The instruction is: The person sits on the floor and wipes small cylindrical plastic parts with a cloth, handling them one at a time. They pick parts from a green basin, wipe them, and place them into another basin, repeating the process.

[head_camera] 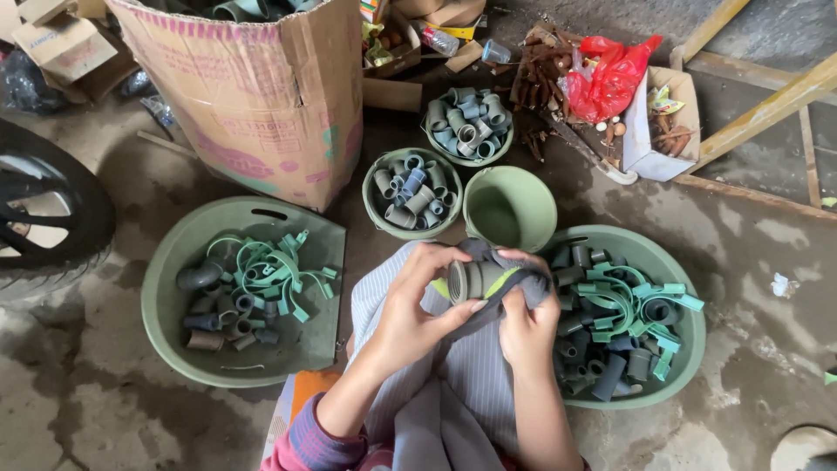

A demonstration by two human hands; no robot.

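Fitting [471, 281]: short grey-green ribbed pipe piece, open end facing the camera, half wrapped in a dark cloth [514, 270]. Left hand [410, 310] pinches its near rim with curled fingers. Right hand [527, 323] closes around cloth and fitting, beside the left rim of the right basin [697, 349].

A dark cloth [514, 277] hides the far end of the grey pipe fitting [471, 281]. The tyre [52, 218] and the big cardboard box [253, 96] run off the picture's edges. The small items beside the red bag [610, 78] are too small to tell.
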